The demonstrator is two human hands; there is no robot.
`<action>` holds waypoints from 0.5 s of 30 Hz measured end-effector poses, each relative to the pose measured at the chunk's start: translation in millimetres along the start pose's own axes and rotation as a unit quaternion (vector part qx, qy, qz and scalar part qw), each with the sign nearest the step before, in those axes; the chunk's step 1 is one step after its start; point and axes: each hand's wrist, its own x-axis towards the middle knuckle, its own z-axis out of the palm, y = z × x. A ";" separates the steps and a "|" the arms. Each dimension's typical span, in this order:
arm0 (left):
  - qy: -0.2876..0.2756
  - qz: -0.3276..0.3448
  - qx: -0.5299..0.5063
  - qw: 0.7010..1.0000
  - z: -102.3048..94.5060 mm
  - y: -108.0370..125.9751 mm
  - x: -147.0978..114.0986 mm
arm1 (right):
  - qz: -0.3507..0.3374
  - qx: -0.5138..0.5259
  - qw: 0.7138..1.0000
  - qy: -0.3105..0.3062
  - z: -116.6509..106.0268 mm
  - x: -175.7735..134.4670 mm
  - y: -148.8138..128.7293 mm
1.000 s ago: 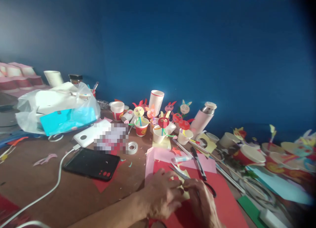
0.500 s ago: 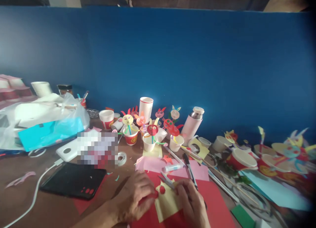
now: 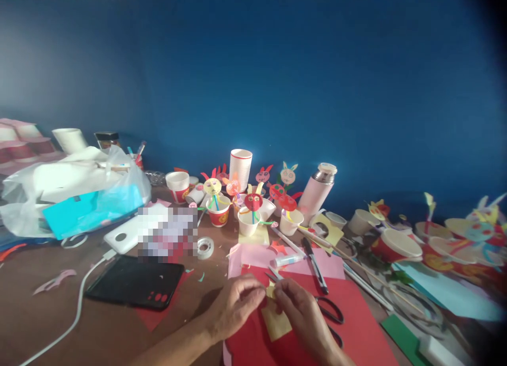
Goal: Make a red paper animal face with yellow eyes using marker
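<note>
My left hand (image 3: 240,305) is closed, thumb against fingers, above the left edge of a yellow paper piece (image 3: 277,324). My right hand (image 3: 299,308) is also pinched, fingertips over the paper's upper end. What either pinch holds is too small or hidden to make out. Scissors pass beneath my right hand: the blades (image 3: 273,274) show beyond its fingertips, and the black handles (image 3: 330,309) stick out on its right. Under everything lies a red sheet (image 3: 356,329). Just beyond my fingers are a clear tube (image 3: 288,260) and a black pen (image 3: 316,265).
Paper cups with cut-paper figures (image 3: 249,221) stand ahead, beside a pink thermos (image 3: 317,191). More decorated cups (image 3: 396,244) crowd the right. At left are a black phone case (image 3: 134,281), a white cable (image 3: 81,292), a tape roll (image 3: 205,247) and a plastic bag (image 3: 24,197).
My hands have come closer together over the yellow paper. My right hand has moved off the scissors' handles, which show more now. The whole view has shifted slightly.
</note>
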 end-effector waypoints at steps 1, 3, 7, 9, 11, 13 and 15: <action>-0.003 -0.010 -0.018 1.000 1.3 0.4 -0.5 | 0.003 -0.005 1.000 -0.004 1.0 2.1 -2.7; 0.006 -0.024 -0.051 0.998 3.3 -0.6 -0.3 | 0.005 -0.019 1.000 -0.010 3.6 6.5 -8.6; 0.029 -0.047 -0.053 0.997 2.2 -4.6 2.2 | 0.001 -0.008 1.000 -0.012 11.8 13.1 -14.2; 0.034 -0.063 -0.034 0.997 -1.2 -5.5 3.2 | 0.000 0.011 1.000 -0.005 15.1 15.2 -12.1; 0.040 -0.076 -0.006 0.996 -6.3 -6.0 3.9 | 0.003 0.023 1.000 0.009 16.4 16.9 -7.6; 0.046 -0.080 0.034 0.995 -11.6 -6.9 4.6 | 0.008 0.010 1.000 0.018 15.9 18.3 -2.3; 0.054 -0.074 0.079 0.993 -15.9 -8.2 5.2 | -0.002 -0.043 0.999 0.019 15.1 19.2 1.9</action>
